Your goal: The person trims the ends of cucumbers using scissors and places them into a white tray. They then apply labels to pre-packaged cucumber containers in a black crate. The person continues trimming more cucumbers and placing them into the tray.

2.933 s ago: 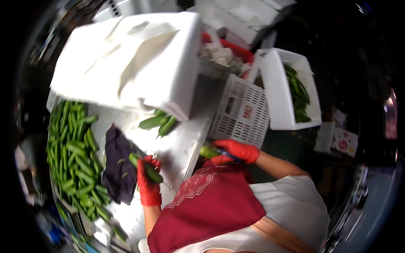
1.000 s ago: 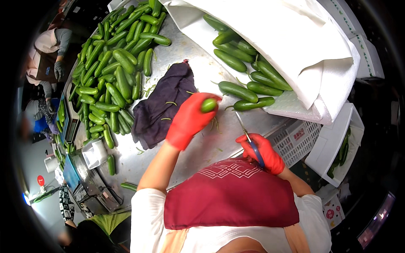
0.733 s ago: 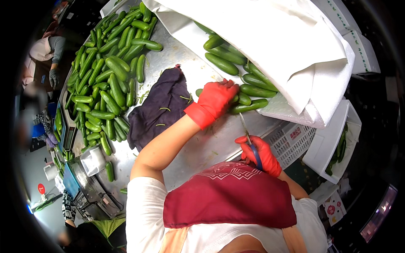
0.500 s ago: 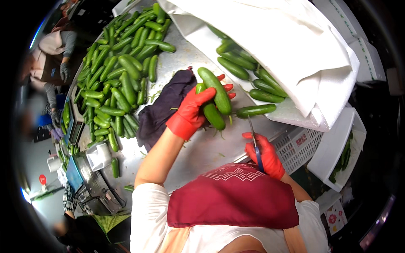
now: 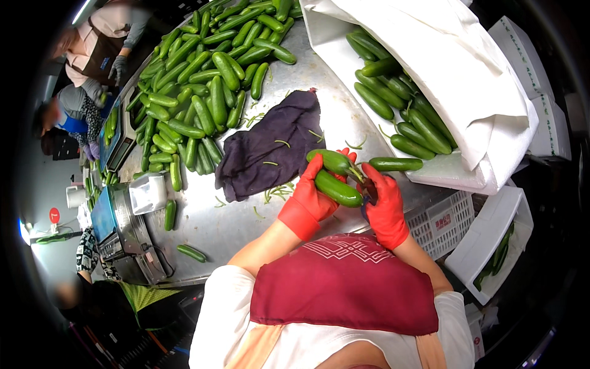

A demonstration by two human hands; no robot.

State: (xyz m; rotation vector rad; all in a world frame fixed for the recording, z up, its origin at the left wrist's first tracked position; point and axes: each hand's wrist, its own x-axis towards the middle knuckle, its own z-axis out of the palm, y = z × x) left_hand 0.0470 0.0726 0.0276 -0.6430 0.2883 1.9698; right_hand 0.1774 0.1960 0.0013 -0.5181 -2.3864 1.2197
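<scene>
The fingers of the left hand (image 5: 305, 202) grasp two cucumbers (image 5: 338, 189) side by side, just to the right of the dark cloth (image 5: 270, 144). The fingers of the right hand (image 5: 388, 209), farther right of the cloth, close around one pair of scissors (image 5: 371, 192), mostly hidden by the glove; the dark blades stand at the two stems, and whether they touch is unclear. Both hands wear red gloves.

One loose cucumber (image 5: 396, 164) lies right of the cloth, beyond the right hand. Three thin green scraps (image 5: 282, 142) lie on the cloth; more scatter around it on the metal table (image 5: 221, 230), too small to count.

Left of the cloth spreads one large heap of cucumbers (image 5: 206, 101), too overlapped to number. Nearer the person, also left of the cloth, are one clear container (image 5: 147, 194) and two single cucumbers (image 5: 170, 215).

To the cloth's upper right, one white foam box (image 5: 452, 175), partly covered by one white sheet (image 5: 455, 67), holds a layered group of cucumbers (image 5: 402, 101). Well right of the cloth are one white slotted basket (image 5: 430, 237) and one smaller foam box (image 5: 479, 237) with cucumbers inside.
</scene>
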